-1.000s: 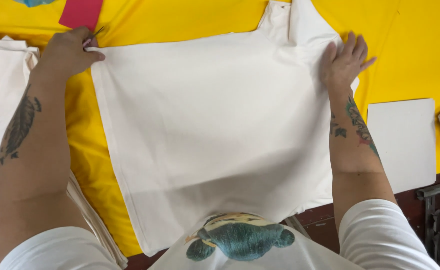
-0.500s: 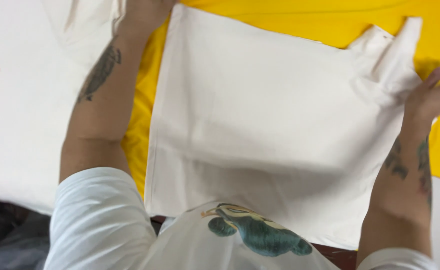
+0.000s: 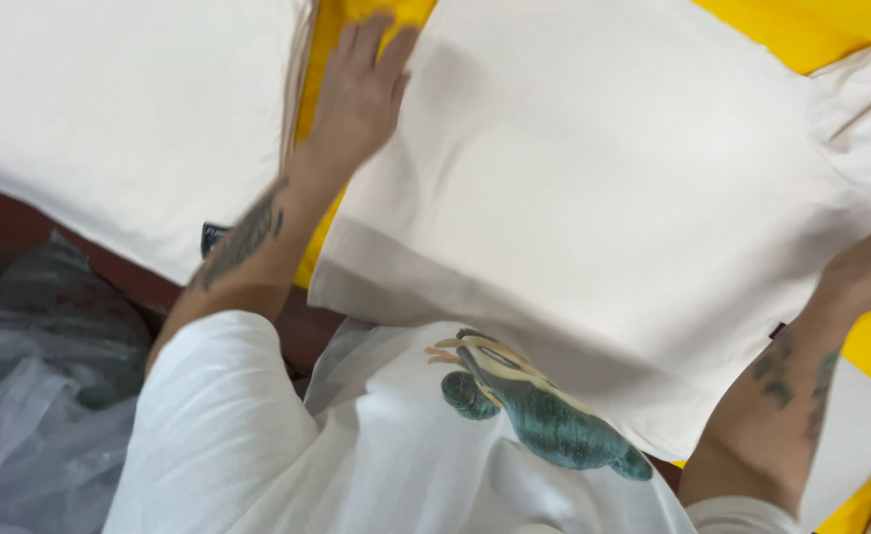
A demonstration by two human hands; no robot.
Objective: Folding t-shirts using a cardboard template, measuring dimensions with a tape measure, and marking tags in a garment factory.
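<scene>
Shifted onto the cream cloth bag's [image 3: 604,208] left edge, the left hand [image 3: 361,94] is laid flat, fingers spread, while its right edge is pinched by the right hand [image 3: 866,277].

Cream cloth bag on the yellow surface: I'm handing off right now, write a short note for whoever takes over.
Left hand: flat, palm down, on the left edge of the cream cloth bag, gripping nothing.
Right hand: at the bag's right edge near the handles; whether it pinches the cloth is unclear.
Bag lies spread flat on the yellow surface, near edge hanging over the table edge.
A stack of similar cream cloth lies to the left.
Done: bag laid flat. Left: not clear from this view.
</scene>
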